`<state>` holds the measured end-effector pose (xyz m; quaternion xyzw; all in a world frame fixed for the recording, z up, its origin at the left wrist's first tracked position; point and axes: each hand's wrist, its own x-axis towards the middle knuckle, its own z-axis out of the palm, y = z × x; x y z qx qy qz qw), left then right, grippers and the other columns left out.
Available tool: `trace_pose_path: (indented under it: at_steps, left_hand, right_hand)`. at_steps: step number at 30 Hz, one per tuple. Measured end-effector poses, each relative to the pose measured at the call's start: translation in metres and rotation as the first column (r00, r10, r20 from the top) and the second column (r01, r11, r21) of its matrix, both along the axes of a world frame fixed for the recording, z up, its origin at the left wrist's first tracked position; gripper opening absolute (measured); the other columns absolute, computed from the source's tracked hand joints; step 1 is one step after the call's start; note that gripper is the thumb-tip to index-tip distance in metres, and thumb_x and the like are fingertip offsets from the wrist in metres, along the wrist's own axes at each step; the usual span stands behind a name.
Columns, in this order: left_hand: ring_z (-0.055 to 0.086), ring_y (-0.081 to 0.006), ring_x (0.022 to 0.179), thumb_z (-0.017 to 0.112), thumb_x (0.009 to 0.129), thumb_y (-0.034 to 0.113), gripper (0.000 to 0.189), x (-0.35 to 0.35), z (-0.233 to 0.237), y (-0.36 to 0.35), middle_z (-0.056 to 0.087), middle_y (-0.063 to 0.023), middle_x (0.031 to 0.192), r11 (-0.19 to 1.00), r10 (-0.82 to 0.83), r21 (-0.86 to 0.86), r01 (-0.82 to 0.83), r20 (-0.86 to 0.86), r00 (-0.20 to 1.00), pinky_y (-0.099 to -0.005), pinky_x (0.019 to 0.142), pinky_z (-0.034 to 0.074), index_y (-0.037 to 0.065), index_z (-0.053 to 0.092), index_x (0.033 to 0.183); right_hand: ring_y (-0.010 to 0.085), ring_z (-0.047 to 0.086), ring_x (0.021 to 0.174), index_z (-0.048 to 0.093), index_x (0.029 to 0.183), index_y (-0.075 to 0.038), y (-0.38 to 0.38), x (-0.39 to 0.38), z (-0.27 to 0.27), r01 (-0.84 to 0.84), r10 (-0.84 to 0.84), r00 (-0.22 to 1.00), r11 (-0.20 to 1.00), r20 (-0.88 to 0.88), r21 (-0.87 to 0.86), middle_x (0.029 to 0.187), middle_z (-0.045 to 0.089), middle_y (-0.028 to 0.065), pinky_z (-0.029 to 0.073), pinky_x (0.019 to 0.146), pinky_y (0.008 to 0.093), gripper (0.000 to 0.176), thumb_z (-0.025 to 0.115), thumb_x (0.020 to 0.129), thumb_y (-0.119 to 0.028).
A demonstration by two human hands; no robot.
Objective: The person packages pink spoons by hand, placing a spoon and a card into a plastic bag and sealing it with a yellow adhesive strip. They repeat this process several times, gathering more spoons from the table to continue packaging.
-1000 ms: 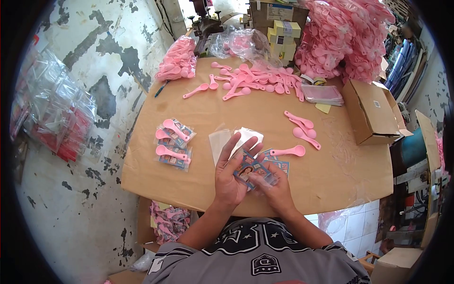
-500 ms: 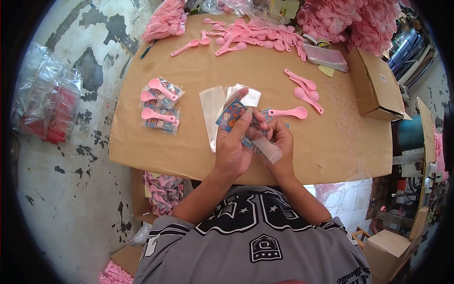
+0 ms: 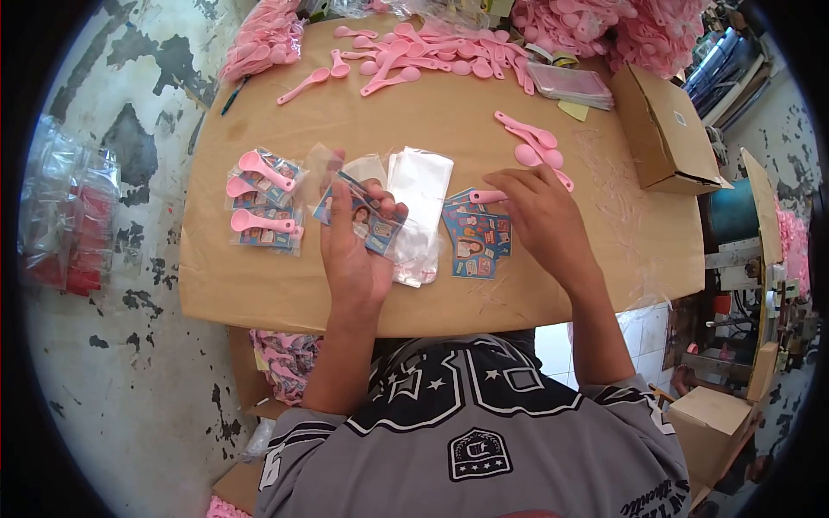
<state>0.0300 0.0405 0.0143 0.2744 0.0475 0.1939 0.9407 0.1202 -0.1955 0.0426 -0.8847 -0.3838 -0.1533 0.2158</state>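
Note:
My left hand (image 3: 356, 250) holds a blue printed card (image 3: 367, 223) in a clear plastic bag, left of the stack of clear bags (image 3: 420, 203). Over the single pink spoon (image 3: 489, 197), my right hand (image 3: 544, 207) reaches with bent fingers; its fingertips hide the bowl end of that spoon. Beneath it lie loose blue cards (image 3: 477, 244). Bagged cards topped with pink spoons (image 3: 263, 223) rest at the left. Further pink spoons (image 3: 537, 155) lie just beyond my right hand.
Many pink spoons (image 3: 432, 53) are heaped at the far edge, beside full bags of spoons (image 3: 574, 26). A cardboard box (image 3: 669, 129) stands at the right, near a stack of clear plastic sleeves (image 3: 572, 86). A pen (image 3: 234, 97) lies far left.
My hands have moved apart. My left hand has gone left with the bagged card, and my right hand has let go and moved right to the spoon. The camera view has shifted.

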Motion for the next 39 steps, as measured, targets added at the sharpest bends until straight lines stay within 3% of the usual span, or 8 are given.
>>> trace_pose_path:
  at_steps: [4, 10, 14, 17, 25, 30, 33, 39]
  left_hand:
    - [0.065, -0.0139, 0.094, 0.055, 0.113, 0.037, 0.053, -0.002, 0.000, -0.009, 0.063, -0.0053, 0.104, 0.998, -0.063, 0.007, 0.063, 0.017, 0.998, -0.0376, 0.093, 0.057, 0.010, 0.042, 0.157]
    - [0.066, -0.0174, 0.099, 0.056, 0.112, 0.038, 0.052, -0.003, -0.004, -0.007, 0.065, -0.0070, 0.108, 1.000, 0.019, 0.008, -0.019, 0.015, 1.000, -0.0430, 0.104, 0.055, 0.005, 0.046, 0.152]
    - [0.066, -0.0186, 0.101, 0.058, 0.112, 0.035, 0.048, -0.002, -0.003, 0.002, 0.065, -0.0083, 0.108, 0.986, 0.163, -0.032, -0.162, 0.042, 0.986, -0.0425, 0.109, 0.054, 0.005, 0.049, 0.148]
    - [0.066, -0.0193, 0.102, 0.058, 0.111, 0.034, 0.046, 0.000, 0.003, 0.007, 0.065, -0.0090, 0.108, 0.967, 0.253, -0.048, -0.250, 0.072, 0.965, -0.0426, 0.111, 0.054, 0.004, 0.050, 0.145]
    - [0.067, -0.0195, 0.102, 0.057, 0.111, 0.036, 0.048, 0.003, 0.005, -0.011, 0.066, -0.0100, 0.110, 0.975, 0.219, 0.003, -0.221, 0.126, 0.968, -0.0436, 0.111, 0.054, 0.004, 0.048, 0.146]
    - [0.068, -0.0189, 0.100, 0.056, 0.112, 0.040, 0.051, 0.000, 0.005, -0.030, 0.065, -0.0087, 0.108, 0.994, 0.105, 0.018, -0.107, 0.082, 0.991, -0.0439, 0.110, 0.054, 0.004, 0.047, 0.147]
    - [0.068, -0.0174, 0.099, 0.055, 0.112, 0.041, 0.051, -0.005, 0.003, -0.030, 0.065, -0.0065, 0.106, 0.999, -0.009, -0.042, 0.011, 0.047, 0.999, -0.0429, 0.110, 0.054, 0.005, 0.046, 0.148]
    - [0.068, -0.0174, 0.099, 0.053, 0.113, 0.043, 0.051, -0.011, 0.001, -0.038, 0.064, -0.0065, 0.107, 0.980, -0.183, -0.086, 0.182, -0.011, 0.983, -0.0391, 0.097, 0.058, 0.006, 0.047, 0.148]
  right_hand:
    - [0.0284, 0.062, 0.103, 0.072, 0.121, -0.010, 0.003, 0.015, -0.019, -0.116, 0.111, 0.993, 0.987, -0.045, -0.112, 0.107, 0.071, 0.0070, 0.052, 0.090, 0.0402, 0.039, 0.070, 0.082, -0.003]
    - [0.0311, 0.064, 0.096, 0.070, 0.120, -0.009, 0.000, 0.015, -0.009, -0.064, 0.061, 0.990, 0.998, -0.130, -0.021, 0.109, 0.068, 0.0127, 0.053, 0.085, 0.0412, 0.034, 0.071, 0.086, -0.003]
    - [0.0190, 0.066, 0.089, 0.067, 0.119, -0.005, -0.016, -0.001, 0.015, 0.084, 0.026, 0.955, 0.931, -0.295, 0.354, 0.106, 0.067, 0.0066, 0.053, 0.081, 0.0330, 0.026, 0.070, 0.094, 0.001]
    - [0.0045, 0.060, 0.090, 0.064, 0.112, 0.000, -0.019, -0.025, 0.020, 0.283, 0.232, 0.819, 0.633, -0.525, 0.721, 0.099, 0.063, -0.0009, 0.048, 0.077, 0.0220, 0.013, 0.070, 0.100, 0.000]
    - [0.0078, 0.067, 0.092, 0.063, 0.110, -0.001, 0.005, -0.060, -0.015, 0.501, 0.416, 0.477, 0.595, -0.774, 0.628, 0.102, 0.073, 0.0069, 0.051, 0.079, 0.0224, 0.013, 0.072, 0.101, -0.005]
    - [0.0137, 0.071, 0.100, 0.061, 0.126, 0.003, 0.025, -0.068, -0.012, 0.437, 0.653, 0.335, 0.530, -0.679, 0.726, 0.113, 0.073, 0.0115, 0.058, 0.090, 0.0283, 0.022, 0.065, 0.106, -0.005]
    - [0.0145, 0.070, 0.104, 0.060, 0.128, 0.004, 0.023, -0.064, -0.009, 0.365, 0.655, 0.289, 0.600, -0.699, 0.712, 0.117, 0.072, 0.0095, 0.056, 0.095, 0.0302, 0.026, 0.066, 0.105, -0.005]
    - [0.0119, 0.066, 0.106, 0.061, 0.125, -0.002, 0.036, -0.064, -0.034, 0.305, 0.512, 0.477, 0.665, -0.714, 0.681, 0.117, 0.069, 0.0037, 0.053, 0.091, 0.0293, 0.036, 0.080, 0.096, -0.013]
